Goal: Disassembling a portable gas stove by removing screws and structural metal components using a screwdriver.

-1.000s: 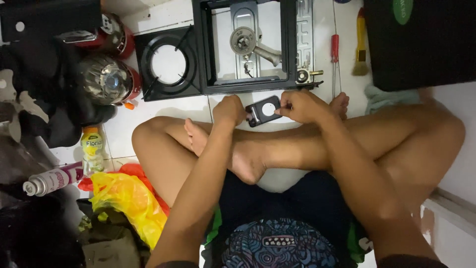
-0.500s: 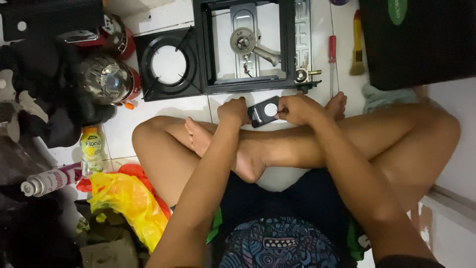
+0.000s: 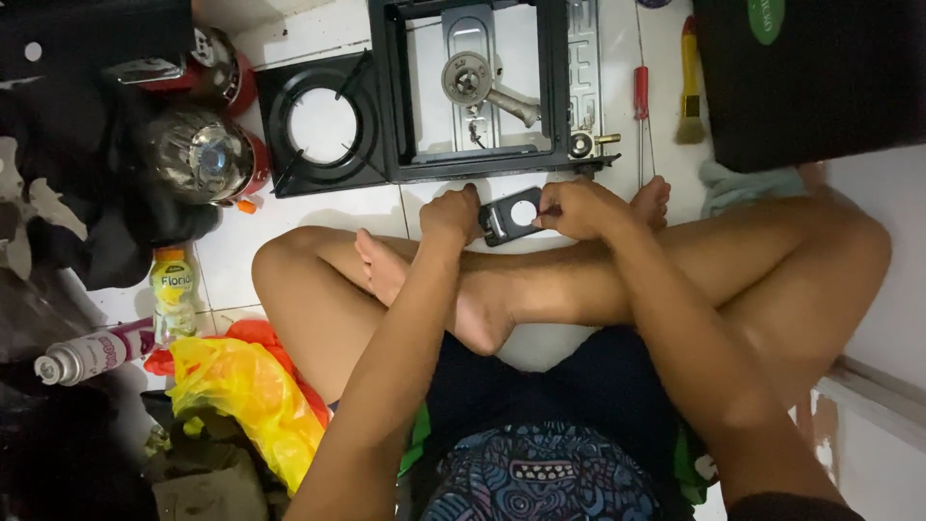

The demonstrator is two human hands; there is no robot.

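Left hand: closed on one end of the small black plate with a round hole.
Right hand: pinching the plate's other end.
Plate position: held over crossed shins, just before the opened stove frame.
Nearby: red screwdriver, yellow brush, on tiled floor.
Risk: the plate may slip from a light fingertip pinch and drop between the legs.

Person sits cross-legged on tile; left hand & right hand grip small black plate w/ round hole, near opened stove.
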